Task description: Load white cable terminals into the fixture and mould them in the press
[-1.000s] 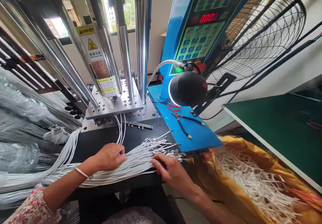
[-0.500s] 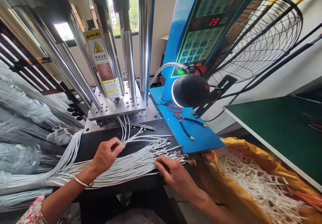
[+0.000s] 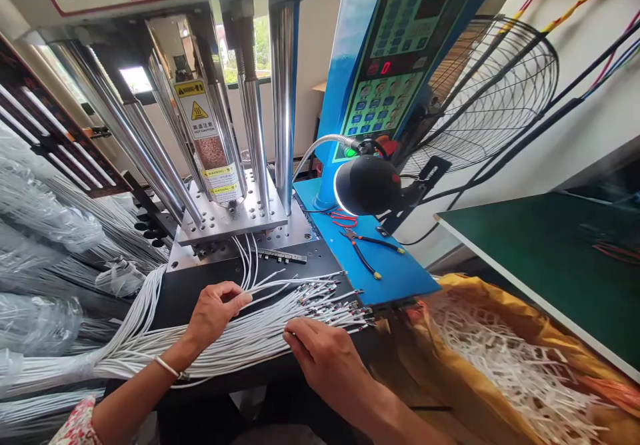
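My left hand (image 3: 217,308) is closed in a pinch around a few white cables (image 3: 273,286), whose free ends point right above the main bundle. A thin pale bracelet circles that wrist. Over the lower edge of the thick white cable bundle (image 3: 250,338), my right hand (image 3: 325,352) is closed with thumb and fingertips together at one of its cables; the fingers partly hide the grip. Small metal-tipped connectors (image 3: 320,293) cluster at the bundle's right end. Other white cables run under the press plate (image 3: 235,224), and a narrow metal strip fixture (image 3: 283,256) lies before it.
Diagonal cutters (image 3: 367,248) and a red-handled tool (image 3: 344,218) lie on the blue base plate (image 3: 405,278). A black lamp (image 3: 370,184) hangs over it. A yellow sack (image 3: 475,285) of white scraps stands right, below a green table (image 3: 540,232). Plastic-wrapped cables (image 3: 45,212) fill the left.
My right hand has drawn left along the bundle's lower edge, and a cable bows out below at the left. My left hand has barely shifted. The red display reading went from 23 to 0.
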`<state>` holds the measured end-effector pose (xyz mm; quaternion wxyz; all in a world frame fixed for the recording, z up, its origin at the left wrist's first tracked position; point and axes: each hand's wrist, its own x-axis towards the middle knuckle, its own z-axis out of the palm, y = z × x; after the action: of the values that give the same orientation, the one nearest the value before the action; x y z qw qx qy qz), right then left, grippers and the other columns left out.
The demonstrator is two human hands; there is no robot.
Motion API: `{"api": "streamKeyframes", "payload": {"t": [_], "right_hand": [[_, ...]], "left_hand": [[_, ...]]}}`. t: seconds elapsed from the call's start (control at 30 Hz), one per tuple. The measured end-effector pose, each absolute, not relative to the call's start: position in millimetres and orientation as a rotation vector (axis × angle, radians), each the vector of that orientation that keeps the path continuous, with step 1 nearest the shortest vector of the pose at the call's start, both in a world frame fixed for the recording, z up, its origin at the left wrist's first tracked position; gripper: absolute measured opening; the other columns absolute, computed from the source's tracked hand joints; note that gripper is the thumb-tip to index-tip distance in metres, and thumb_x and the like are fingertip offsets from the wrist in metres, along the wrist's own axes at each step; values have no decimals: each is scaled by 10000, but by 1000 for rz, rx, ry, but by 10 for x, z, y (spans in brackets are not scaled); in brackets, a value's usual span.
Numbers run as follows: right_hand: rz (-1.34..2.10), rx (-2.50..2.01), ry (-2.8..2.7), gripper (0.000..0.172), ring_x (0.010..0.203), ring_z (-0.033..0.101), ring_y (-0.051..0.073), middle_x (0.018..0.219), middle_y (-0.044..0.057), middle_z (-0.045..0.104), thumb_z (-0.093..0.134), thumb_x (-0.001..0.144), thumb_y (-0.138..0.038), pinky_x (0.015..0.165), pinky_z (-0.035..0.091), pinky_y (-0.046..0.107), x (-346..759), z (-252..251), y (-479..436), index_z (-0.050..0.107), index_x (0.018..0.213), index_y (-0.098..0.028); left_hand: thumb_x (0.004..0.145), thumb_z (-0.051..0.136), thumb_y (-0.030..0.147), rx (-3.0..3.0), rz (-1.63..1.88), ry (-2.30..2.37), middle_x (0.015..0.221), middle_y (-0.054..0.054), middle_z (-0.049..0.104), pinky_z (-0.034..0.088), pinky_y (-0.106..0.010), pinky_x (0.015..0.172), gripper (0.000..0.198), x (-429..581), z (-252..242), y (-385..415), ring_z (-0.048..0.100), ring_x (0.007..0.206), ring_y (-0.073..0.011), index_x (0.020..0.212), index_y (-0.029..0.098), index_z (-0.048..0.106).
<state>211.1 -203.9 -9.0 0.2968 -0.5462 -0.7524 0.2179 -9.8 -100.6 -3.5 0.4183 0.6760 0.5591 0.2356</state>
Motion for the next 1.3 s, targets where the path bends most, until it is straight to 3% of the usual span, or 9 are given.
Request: {"api": "streamKeyframes", "payload": {"t": [0.23,0.4,0.6,0.77,0.93,1.03,1.13,1.2,1.3], "right_hand": [[1253,-1340,-1544,249,702,560,159,765,22,617,513,952,-375,636,396,282,2167,-87,-2038,635,850,-183],[1843,-639,-402,440,1062,606,214,1202,92,621,578,893,-519,873,496,345,1913,-125,-1671,605,1183,-189],[1819,-459,-300,322,890,633,178,938,81,676,524,946,-410,844,480,326,1637,-186,-1519,683,1017,-139],[1659,-899,-777,444,1102,599,254,1180,112,663,518,926,-533,986,433,414,1583,-227,-1581,689,1136,-181],[1773,-869,-841,506,1153,591,261,1204,110,662,590,877,-558,1025,432,418,1662,-210,-1611,632,1255,-224],[1838,-863,-687,475,1068,642,254,1152,110,682,515,919,-552,899,529,396,1662,-238,-1646,616,1258,-235],[1939,-930,-825,515,636,687,212,1222,136,648,558,877,-589,532,564,367,1608,-300,-1662,597,1256,-242],[1938,-943,-855,558,520,653,193,1211,156,651,606,829,-614,451,537,360,1592,-321,-1627,606,1223,-219],[1644,-1000,-711,515,895,705,263,1086,126,703,653,794,-609,749,594,365,1633,-309,-1537,641,1110,-203]], "left_hand": [[836,645,431,1793,669,1325,600,49,458,330,-197,529,301,-15,112,-892,407,551,-88,707,167,576],[807,652,550,1353,428,1120,538,71,427,220,-174,421,388,102,278,-1219,290,441,-52,798,170,579],[590,707,746,733,371,1104,441,80,428,240,-188,298,670,12,-182,-1846,323,304,-65,860,139,619],[803,596,651,740,631,1122,689,-38,648,455,-221,483,513,233,-150,-1804,616,530,-143,898,146,601],[826,562,651,842,626,1007,536,38,475,229,-196,370,514,322,-73,-1763,355,352,-50,751,143,583],[786,620,640,855,627,990,506,67,397,189,-194,362,511,244,-141,-1814,289,354,-36,730,132,600],[738,652,645,822,681,1043,492,39,483,294,-199,353,498,205,-153,-1840,406,355,-80,737,152,581],[710,666,641,772,658,1025,486,29,507,318,-212,340,488,206,-124,-1845,424,342,-93,707,164,563],[708,690,577,751,606,1014,544,23,526,291,-204,340,444,212,-97,-1854,394,346,-63,732,140,616]]}}
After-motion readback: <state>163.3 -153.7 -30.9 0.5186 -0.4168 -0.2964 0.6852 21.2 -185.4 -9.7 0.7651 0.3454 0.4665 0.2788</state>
